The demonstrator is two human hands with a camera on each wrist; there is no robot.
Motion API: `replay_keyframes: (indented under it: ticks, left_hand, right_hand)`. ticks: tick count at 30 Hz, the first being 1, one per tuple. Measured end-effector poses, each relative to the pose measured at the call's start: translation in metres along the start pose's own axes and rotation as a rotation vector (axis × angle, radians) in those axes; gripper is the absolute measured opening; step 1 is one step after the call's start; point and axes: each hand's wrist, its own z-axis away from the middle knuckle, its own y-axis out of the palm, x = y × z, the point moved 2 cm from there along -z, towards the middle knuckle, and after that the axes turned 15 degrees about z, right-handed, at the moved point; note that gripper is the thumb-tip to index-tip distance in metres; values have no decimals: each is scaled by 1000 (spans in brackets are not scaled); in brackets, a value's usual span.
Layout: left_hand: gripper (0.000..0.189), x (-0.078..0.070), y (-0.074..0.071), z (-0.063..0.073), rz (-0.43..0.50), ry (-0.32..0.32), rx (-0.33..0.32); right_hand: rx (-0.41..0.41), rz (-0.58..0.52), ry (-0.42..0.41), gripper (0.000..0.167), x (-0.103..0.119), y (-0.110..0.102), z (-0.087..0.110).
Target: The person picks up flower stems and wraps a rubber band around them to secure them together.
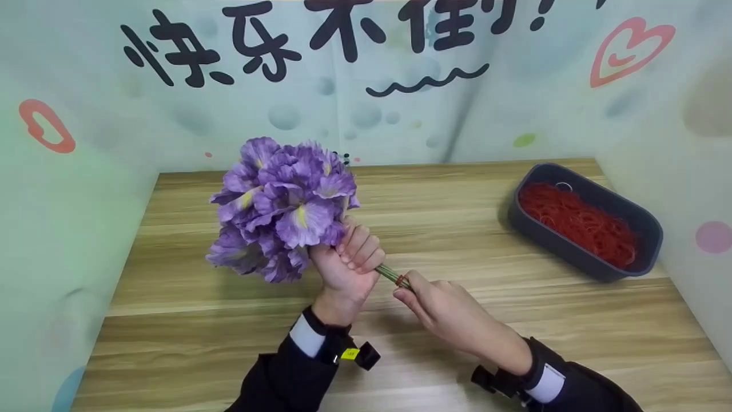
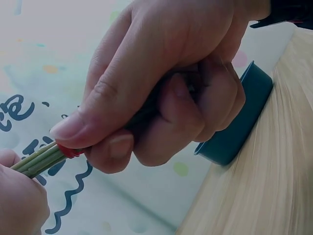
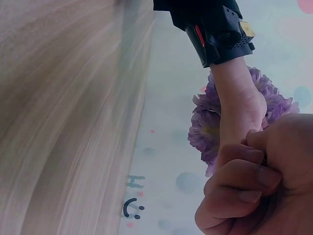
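Note:
A bunch of purple artificial-looking flowers (image 1: 286,200) with yellow centres is held tilted above the table, blossoms toward the upper left. Just below the blossoms, my left hand (image 1: 349,263) wraps its fingers around the stems. Green stems (image 1: 386,272) run from that fist toward the lower right. A red rubber band (image 1: 402,281) circles them right at the thumb and forefinger of my right hand (image 1: 463,315). In the left wrist view the right hand's thumb (image 2: 73,127) presses against the band (image 2: 71,151). Its curled fingers hide the stem ends.
A dark grey oblong box (image 1: 583,272) holding many red rubber bands (image 1: 577,223) stands at the right of the wood-grain table (image 1: 171,343). Printed, light-coloured backdrop walls (image 1: 366,120) enclose the table at the back and both sides.

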Motion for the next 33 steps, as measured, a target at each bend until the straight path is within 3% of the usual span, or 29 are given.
replay_keyframes:
  ticks: [14,26,33]
  left_hand:
    - [58,-4,4,-2,-3,14,-19]
    - [55,-7,0,-1,25,-6,-30]
    - [54,-5,4,-4,68,-25,-49]
  right_hand:
    - [19,-66,38,29,1,2,0]
    - [30,-70,31,20,1,3,-1]
    - [67,-141,66,16,-1,-5,0]
